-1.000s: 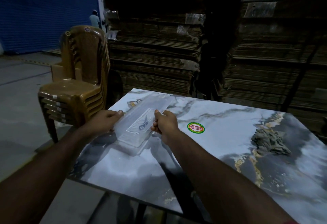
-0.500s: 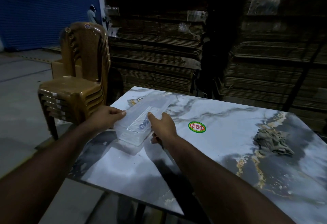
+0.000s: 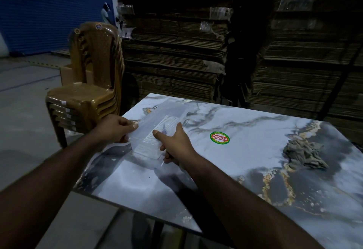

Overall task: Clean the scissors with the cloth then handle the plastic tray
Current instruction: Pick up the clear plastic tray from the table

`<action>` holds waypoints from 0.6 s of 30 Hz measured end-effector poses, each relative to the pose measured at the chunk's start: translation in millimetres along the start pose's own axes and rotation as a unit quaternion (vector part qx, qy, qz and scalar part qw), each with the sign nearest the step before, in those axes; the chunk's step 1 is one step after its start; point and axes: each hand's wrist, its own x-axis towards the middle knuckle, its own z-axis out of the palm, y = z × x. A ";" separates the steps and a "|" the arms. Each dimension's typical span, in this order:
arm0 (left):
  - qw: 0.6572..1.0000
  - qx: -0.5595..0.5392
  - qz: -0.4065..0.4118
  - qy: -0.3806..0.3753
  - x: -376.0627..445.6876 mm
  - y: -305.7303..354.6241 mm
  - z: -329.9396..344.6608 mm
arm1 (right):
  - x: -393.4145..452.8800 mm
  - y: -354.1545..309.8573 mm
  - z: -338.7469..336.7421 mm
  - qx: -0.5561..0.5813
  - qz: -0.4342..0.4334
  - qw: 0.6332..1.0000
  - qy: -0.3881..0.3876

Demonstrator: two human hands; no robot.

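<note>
- Task stage, as judged: the tray-handling part is under way. No scissors can be clearly made out; a small bluish shape shows through the clear plastic near the right thumb, too indistinct to name.
- The cloth (image 3: 303, 155) lies crumpled on the right side of the table (image 3: 255, 150), well apart from both hands, which suggests the wiping step is finished. This cannot be confirmed.
- The plastic tray (image 3: 157, 131) is clear, long and ribbed. It sits over the near left corner of the table, running away from the person. Whether its far end rests on the tabletop cannot be told.
- The left hand (image 3: 115, 129) grips the tray's left long edge, thumb on top and fingers curled beneath.
- The right hand (image 3: 174, 142) holds the right long edge near the close end. Its thumb lies on the ribbed upper face; the fingers curl under the rim.
- The tray lies between the two hands, each clamped on one side.
- Remaining work, as judged: setting the tray down or closing it.
- A round sticker (image 3: 219, 138) sits on the table just right of the right hand.
</note>
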 end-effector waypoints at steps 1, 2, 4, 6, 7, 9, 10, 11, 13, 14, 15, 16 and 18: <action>1.000 0.001 -0.006 -0.010 -0.7 1.4 -1.6 | -2.0 0.2 -1.3 0.002 0.003 1.000 -0.008; 1.000 -0.001 -0.015 -0.020 -1.3 2.6 -3.4 | -3.4 0.7 -2.3 0.001 0.002 1.000 -0.013; 0.998 -0.017 -0.041 -0.041 -3.5 5.6 -6.6 | -5.8 0.5 -4.1 -0.003 -0.006 1.000 -0.018; 0.994 -0.045 -0.077 -0.056 -6.4 9.1 -7.6 | -8.4 -0.6 -5.4 -0.012 -0.007 1.000 -0.019; 0.992 -0.069 -0.095 -0.056 -8.2 11.0 -7.5 | -10.3 -1.3 -5.7 -0.018 -0.005 1.000 -0.021; 0.986 -0.108 -0.118 -0.047 -10.8 14.2 -6.8 | -13.6 -1.6 -5.1 -0.018 -0.002 1.000 -0.025; 0.986 -0.111 -0.121 -0.043 -11.4 15.5 -5.9 | -14.6 -1.5 -4.9 -0.013 -0.002 1.000 -0.026; 0.985 -0.113 -0.123 -0.041 -12.3 16.6 -5.0 | -15.0 -1.2 -4.7 -0.008 -0.001 1.000 -0.026; 0.983 -0.121 -0.128 -0.042 -14.5 18.3 -3.3 | -15.2 -0.2 -3.9 -0.002 0.003 1.000 -0.028; 0.983 -0.123 -0.129 -0.042 -15.3 18.8 -2.8 | -15.5 0.5 -3.6 0.001 0.005 1.000 -0.029; 0.983 -0.124 -0.128 -0.043 -16.4 19.3 -2.8 | -16.1 1.2 -3.2 0.003 0.006 1.000 -0.030; 0.983 -0.126 -0.128 -0.045 -17.3 19.6 -3.5 | -17.3 1.7 -2.7 0.005 0.006 0.999 -0.032; 0.982 -0.133 -0.129 -0.047 -18.3 20.3 -5.2 | -19.1 3.2 -1.2 0.005 0.004 0.999 -0.039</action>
